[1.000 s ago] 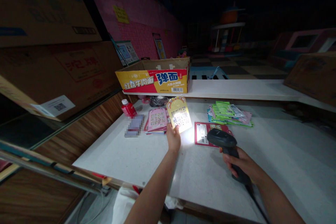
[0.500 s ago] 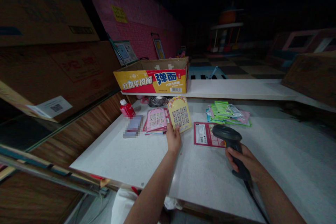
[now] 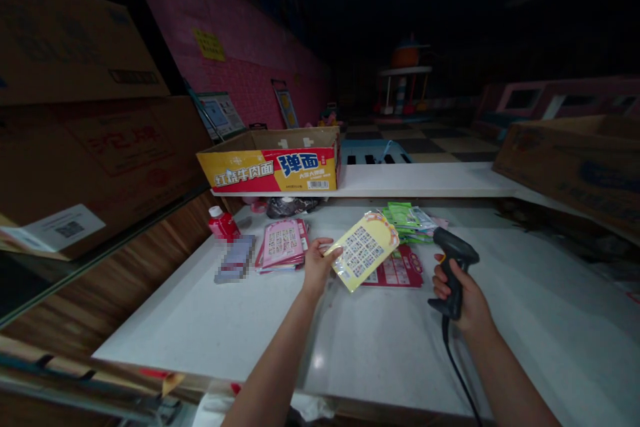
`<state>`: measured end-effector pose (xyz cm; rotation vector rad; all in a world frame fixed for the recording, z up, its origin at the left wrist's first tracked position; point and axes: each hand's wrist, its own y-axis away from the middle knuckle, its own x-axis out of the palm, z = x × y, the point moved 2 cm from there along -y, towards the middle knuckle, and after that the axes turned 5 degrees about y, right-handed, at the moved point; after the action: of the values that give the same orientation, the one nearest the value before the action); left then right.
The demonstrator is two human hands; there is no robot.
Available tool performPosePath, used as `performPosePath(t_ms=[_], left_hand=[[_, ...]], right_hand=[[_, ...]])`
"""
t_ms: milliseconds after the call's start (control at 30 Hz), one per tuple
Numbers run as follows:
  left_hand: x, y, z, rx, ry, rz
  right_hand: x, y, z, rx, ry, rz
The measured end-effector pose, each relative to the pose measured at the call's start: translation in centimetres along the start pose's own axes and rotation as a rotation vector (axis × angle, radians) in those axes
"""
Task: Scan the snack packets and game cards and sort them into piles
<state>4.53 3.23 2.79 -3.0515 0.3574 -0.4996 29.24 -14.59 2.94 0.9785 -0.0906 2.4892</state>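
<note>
My left hand (image 3: 317, 262) is closed on the corner of a yellow sticker card (image 3: 364, 251), held tilted to the right just above the white counter (image 3: 200, 320). Under the card lies a red packet (image 3: 400, 271), flat on the counter. My right hand (image 3: 463, 297) grips the handle of a black barcode scanner (image 3: 454, 260), upright, its head turned left toward the card; its cable runs down along my forearm. A pile of pink sticker cards (image 3: 281, 245) lies left of my left hand. A pile of green packets (image 3: 409, 220) sits behind the yellow card.
A yellow and red noodle carton (image 3: 273, 165) stands on the raised white shelf (image 3: 430, 180). A red bottle (image 3: 222, 223) and a blurred flat item (image 3: 235, 258) lie at the left. Big cardboard boxes (image 3: 95, 147) line the left side; another box (image 3: 575, 160) is at the right.
The scanner's light on the yellow card has gone out. My left hand swung the card from upright to tilted right, over the red packet. My right hand raised the scanner upright and drew back.
</note>
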Motion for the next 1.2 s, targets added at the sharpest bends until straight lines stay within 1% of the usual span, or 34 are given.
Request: performPosePath(t_ms=[100, 233, 267, 333, 400, 467, 533, 633, 700, 800, 900, 1000, 1133, 1200], left_hand=[[0.9, -1.2, 0.2, -0.078, -0.077, 0.062], [2.5, -3.1, 1.7, -0.096, -0.220, 0.221], [2.9, -3.6, 2.1, -0.084, -0.283, 0.238], [3.5, -4.3, 2.7, -0.023, -0.468, 0.229], [3.7, -4.3, 2.7, 0.089, -0.691, 0.199], [3.6, -3.6, 2.4, 0.224, -0.871, 0.197], [3.1, -2.2, 2.1, 0.326, -0.971, 0.256], [2.3, 0.3, 2.3, 0.384, -1.024, 0.435], [2.1, 1.5, 2.8, 0.381, -1.037, 0.498], [2.8, 2.2, 3.5, 0.360, -1.054, 0.457], [3.9, 2.0, 3.8, 0.331, -1.068, 0.399], [4.6, 1.9, 3.8, 0.312, -1.070, 0.377], [4.3, 2.4, 3.1, 0.336, -1.048, 0.393], [3.5, 2.2, 2.1, 0.365, -1.057, 0.353]], right_hand=[[-0.4, -0.2, 0.0, 0.017, -0.059, -0.013], [-0.6, -0.5, -0.3, 0.027, -0.068, -0.014], [-0.6, -0.6, -0.4, 0.030, -0.065, -0.015], [-0.6, -0.6, -0.5, 0.035, -0.064, -0.019], [-0.7, -0.7, -0.5, 0.036, -0.066, -0.028], [-0.7, -0.7, -0.5, 0.040, -0.063, -0.029], [-0.7, -0.7, -0.5, 0.042, -0.052, -0.028], [-0.6, -0.7, -0.5, 0.044, -0.049, -0.026], [-0.5, -0.7, -0.5, 0.054, -0.059, -0.024], [-0.4, -0.7, -0.5, 0.064, -0.061, -0.026], [-0.4, -0.6, -0.3, 0.058, -0.054, -0.034], [-0.4, -0.4, -0.1, 0.051, -0.059, -0.042], [-0.6, -0.2, -0.2, 0.074, -0.045, -0.039], [-0.7, -0.2, -0.4, 0.081, -0.027, -0.041]])
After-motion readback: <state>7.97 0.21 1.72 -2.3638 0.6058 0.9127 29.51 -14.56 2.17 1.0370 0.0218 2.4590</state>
